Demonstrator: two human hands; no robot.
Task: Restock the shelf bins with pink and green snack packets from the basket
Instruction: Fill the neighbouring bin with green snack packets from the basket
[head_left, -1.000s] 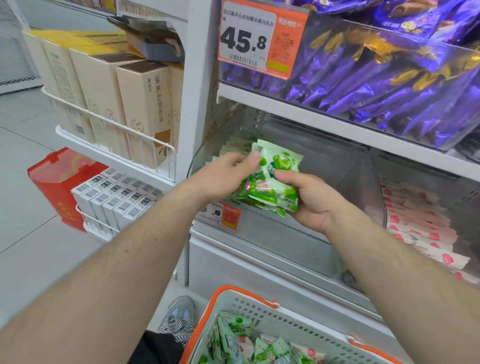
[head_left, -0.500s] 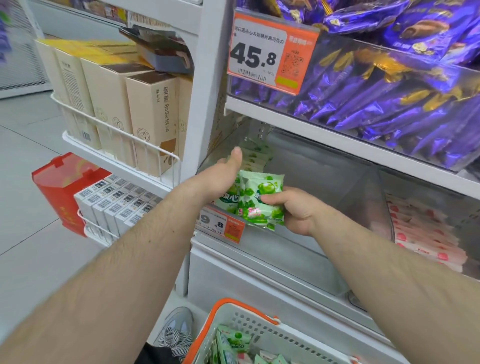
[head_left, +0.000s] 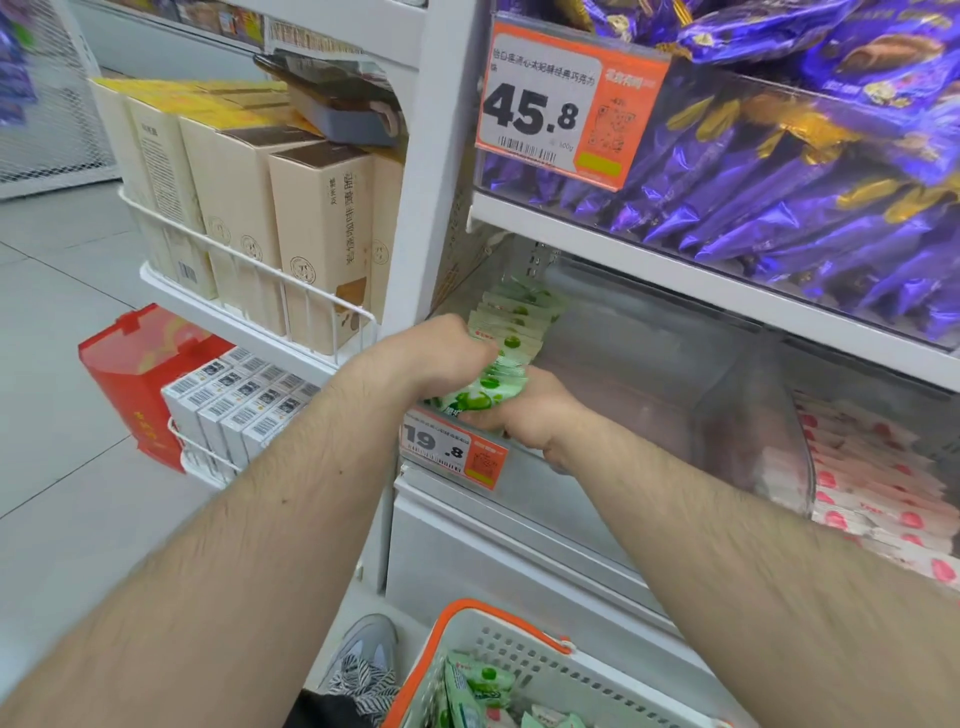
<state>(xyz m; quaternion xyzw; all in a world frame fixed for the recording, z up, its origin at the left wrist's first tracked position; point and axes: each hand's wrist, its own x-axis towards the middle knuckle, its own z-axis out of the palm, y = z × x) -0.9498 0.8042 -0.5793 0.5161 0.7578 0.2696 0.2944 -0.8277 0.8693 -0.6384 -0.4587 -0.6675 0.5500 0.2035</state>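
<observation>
A bundle of green packets (head_left: 480, 387) is held at the front left corner of the clear shelf bin (head_left: 649, 364), fingers of the left hand (head_left: 441, 353) and right hand (head_left: 530, 415) clamped on it. A green row (head_left: 519, 319) is stacked behind. Further packets are seen in the basket (head_left: 519, 639) below.

Pale tiled floor (head_left: 62, 395), white shelving (head_left: 426, 171)

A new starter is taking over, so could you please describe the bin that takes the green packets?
Find the big 45.8 price tag under the purple packets. The clear bin sits on the shelf directly below, with a 19.8 tag on its front. It holds green packets; its right-hand neighbour holds pink packets.
</observation>
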